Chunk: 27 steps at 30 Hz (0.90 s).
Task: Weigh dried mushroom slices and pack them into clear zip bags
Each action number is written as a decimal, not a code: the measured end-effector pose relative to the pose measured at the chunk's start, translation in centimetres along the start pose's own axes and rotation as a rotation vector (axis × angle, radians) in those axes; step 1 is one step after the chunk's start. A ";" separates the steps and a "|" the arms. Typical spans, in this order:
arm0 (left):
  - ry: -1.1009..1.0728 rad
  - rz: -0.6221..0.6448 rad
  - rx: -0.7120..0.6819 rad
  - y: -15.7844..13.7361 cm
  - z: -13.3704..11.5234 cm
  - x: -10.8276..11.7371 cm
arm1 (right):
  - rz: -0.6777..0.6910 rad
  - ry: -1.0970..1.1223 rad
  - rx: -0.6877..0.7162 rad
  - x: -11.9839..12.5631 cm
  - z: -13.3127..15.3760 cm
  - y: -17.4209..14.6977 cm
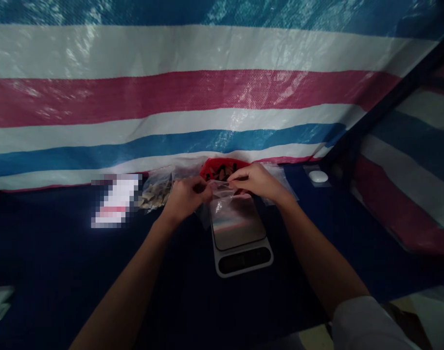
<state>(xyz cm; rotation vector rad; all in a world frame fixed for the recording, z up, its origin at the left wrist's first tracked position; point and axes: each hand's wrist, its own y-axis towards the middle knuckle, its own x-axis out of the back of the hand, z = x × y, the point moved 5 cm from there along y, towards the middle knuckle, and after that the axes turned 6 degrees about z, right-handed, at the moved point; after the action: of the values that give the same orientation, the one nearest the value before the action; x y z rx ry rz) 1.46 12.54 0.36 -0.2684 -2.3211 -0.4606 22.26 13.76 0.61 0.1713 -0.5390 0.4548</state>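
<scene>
Two hands (185, 197) (257, 182), filmy clear bag (222, 192)

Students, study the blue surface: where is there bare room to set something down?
Bare: dark blue surface between the left forearm and the scale, and between the right forearm and the white oval object. Crowded: the scale's far end, where the left hand and right hand pinch clear plastic in front of a red container.

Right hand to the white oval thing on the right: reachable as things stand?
Probably yes: only a clear bag lies between the right hand and the white oval thing. But the hand's fingers seem to pinch a second bag over the scale, and would likely have to let go first.
</scene>
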 end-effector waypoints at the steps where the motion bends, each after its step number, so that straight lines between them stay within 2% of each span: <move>1: 0.024 -0.027 -0.033 -0.1 -0.1 0.0 | 0.002 -0.021 0.005 0.0 0.1 0.0; 5: 0.042 -0.117 -0.146 -0.6 -0.8 -0.9 | -0.020 -0.054 0.008 0.1 0.3 -0.1; 9: 0.081 -0.111 -0.224 -1.2 -1.3 -2.6 | -0.095 -0.018 0.041 0.3 0.3 0.1; 17: 0.112 -0.099 -0.199 -1.3 -0.1 -4.9 | -0.057 -0.010 0.044 -0.5 1.1 0.4; 27: 0.054 -0.188 -0.142 -1.4 0.1 -3.8 | -0.047 0.065 -0.014 -0.3 0.2 0.3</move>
<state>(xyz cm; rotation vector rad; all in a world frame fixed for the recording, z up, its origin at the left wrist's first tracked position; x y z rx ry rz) 3.56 11.07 -2.73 -0.1038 -2.2733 -0.7191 21.78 13.89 0.65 0.1546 -0.4737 0.4094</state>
